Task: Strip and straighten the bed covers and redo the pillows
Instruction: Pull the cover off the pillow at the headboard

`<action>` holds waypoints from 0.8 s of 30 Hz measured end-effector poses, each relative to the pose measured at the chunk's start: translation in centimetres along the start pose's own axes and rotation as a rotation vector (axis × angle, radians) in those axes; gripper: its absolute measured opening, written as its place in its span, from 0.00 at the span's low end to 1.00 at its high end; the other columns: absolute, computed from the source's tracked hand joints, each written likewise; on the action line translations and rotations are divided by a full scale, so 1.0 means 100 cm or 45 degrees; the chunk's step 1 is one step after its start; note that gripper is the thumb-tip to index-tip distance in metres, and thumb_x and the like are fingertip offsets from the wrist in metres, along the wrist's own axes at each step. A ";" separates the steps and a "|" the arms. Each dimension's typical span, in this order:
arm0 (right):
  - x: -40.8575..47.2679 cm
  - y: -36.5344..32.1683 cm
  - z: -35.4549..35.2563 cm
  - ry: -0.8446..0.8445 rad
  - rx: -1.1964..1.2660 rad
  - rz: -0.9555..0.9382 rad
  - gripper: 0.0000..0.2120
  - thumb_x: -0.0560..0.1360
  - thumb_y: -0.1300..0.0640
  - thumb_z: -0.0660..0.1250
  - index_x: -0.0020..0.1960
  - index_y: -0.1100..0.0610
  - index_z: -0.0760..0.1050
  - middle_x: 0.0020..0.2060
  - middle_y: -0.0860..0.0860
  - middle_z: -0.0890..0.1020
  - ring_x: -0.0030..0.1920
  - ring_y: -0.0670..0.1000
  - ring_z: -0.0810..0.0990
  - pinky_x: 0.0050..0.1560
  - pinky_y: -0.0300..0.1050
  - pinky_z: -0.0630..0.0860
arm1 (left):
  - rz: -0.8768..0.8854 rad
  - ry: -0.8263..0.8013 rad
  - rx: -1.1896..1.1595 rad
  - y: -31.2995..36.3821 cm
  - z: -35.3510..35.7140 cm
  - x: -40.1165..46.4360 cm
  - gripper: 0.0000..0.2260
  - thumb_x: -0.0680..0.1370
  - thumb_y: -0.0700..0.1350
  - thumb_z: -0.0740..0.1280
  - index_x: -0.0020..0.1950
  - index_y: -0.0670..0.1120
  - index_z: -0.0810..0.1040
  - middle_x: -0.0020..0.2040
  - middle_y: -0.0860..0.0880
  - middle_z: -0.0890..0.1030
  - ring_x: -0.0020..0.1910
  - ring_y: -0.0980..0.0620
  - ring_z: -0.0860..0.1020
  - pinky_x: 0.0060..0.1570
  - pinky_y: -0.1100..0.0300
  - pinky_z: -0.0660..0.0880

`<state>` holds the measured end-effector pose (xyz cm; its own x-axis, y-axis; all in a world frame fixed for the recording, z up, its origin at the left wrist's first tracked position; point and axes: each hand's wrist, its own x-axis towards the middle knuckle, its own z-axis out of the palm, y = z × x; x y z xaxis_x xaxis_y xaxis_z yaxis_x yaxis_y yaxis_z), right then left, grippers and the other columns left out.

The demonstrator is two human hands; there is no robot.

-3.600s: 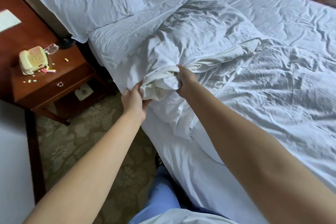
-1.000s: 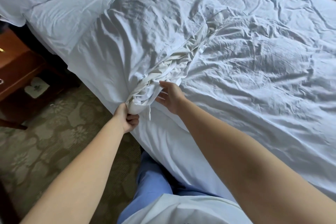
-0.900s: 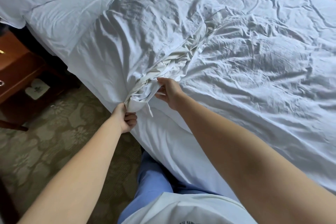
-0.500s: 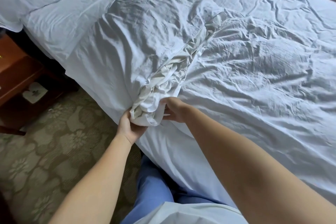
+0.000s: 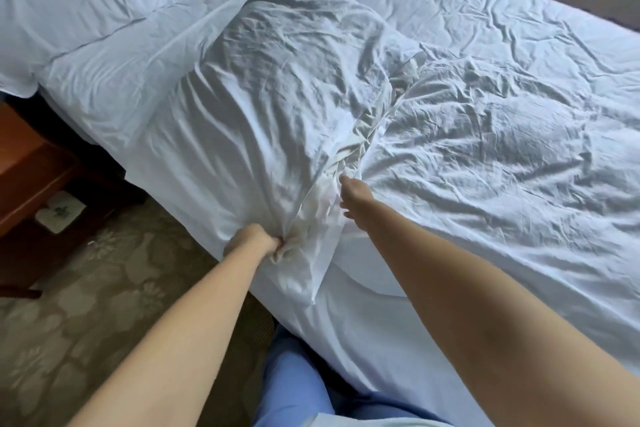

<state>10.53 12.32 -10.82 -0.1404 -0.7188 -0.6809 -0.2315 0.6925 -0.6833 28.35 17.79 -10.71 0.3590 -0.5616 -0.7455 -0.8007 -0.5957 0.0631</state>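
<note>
Item: white cover (image 5: 277,107), rumpled, lying across the near side of the bed (image 5: 519,28) below the pillow (image 5: 59,0); its gathered edge hangs over the mattress side. Left hand (image 5: 254,239) has its fingers clamped on the bunched corner; right hand (image 5: 355,192) reaches into the folds just beside it, finger state impossible to tell. Risk, as a judgement: a one-handed pull may twist the cloth, drag the undersheet loose, or slip from the grip.

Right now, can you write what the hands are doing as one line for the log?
left hand: grips bunched cover at bed edge | right hand: reaching into cover fold, grip unclear | pillow: at head, untouched
</note>
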 end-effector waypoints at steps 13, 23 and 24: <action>0.079 -0.077 -0.033 0.283 0.366 0.001 0.21 0.77 0.47 0.64 0.62 0.62 0.72 0.44 0.56 0.77 0.45 0.54 0.77 0.39 0.41 0.68 | 1.096 0.553 0.346 0.129 -0.116 0.048 0.19 0.79 0.38 0.52 0.68 0.48 0.67 0.67 0.46 0.68 0.55 0.38 0.75 0.51 0.49 0.72; 0.183 -0.118 -0.048 0.431 0.985 0.104 0.54 0.49 0.35 0.80 0.68 0.58 0.68 0.63 0.55 0.76 0.59 0.55 0.78 0.62 0.55 0.75 | 1.359 0.539 0.915 0.244 -0.176 0.125 0.52 0.65 0.63 0.73 0.78 0.52 0.45 0.77 0.48 0.53 0.76 0.48 0.54 0.74 0.50 0.51; 0.185 -0.127 -0.055 0.384 1.051 0.087 0.48 0.50 0.37 0.80 0.64 0.58 0.73 0.60 0.56 0.79 0.56 0.55 0.81 0.61 0.55 0.76 | 1.342 0.482 0.947 0.252 -0.179 0.131 0.54 0.64 0.65 0.72 0.78 0.51 0.42 0.78 0.48 0.49 0.77 0.49 0.50 0.75 0.50 0.47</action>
<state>5.54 -10.06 -13.29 -0.4039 -0.5792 -0.7081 0.5398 0.4741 -0.6956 21.46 -14.85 -7.07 -0.5721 -0.7511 -0.3295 -0.8007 0.5985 0.0258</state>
